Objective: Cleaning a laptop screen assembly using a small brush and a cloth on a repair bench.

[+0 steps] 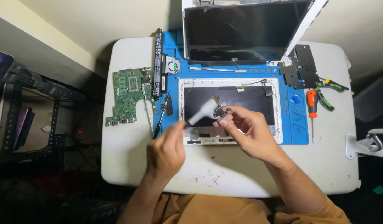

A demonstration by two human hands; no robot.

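Our right hand [245, 126] pinches a small dark bracket [221, 112] between thumb and fingertips, holding it just above the lower part of the opened white laptop lid [277, 108] that lies on the blue work mat [297, 124]. Our left hand [166, 147] is curled closed around the near end of a white tool [201, 113], whose far end angles up toward the bracket; the hand is blurred, so we cannot tell the exact grip. Beyond the lid, a detached screen panel [241, 29] leans against the wall, with a thin white pry stick [216, 69] lying in front of it. To the left of the mat sit a green circuit board [127, 95] and a long black battery strip [158, 62]. To the right lie a black metal plate [301, 68], an orange-handled screwdriver [311, 103] and green-handled pliers [330, 89].
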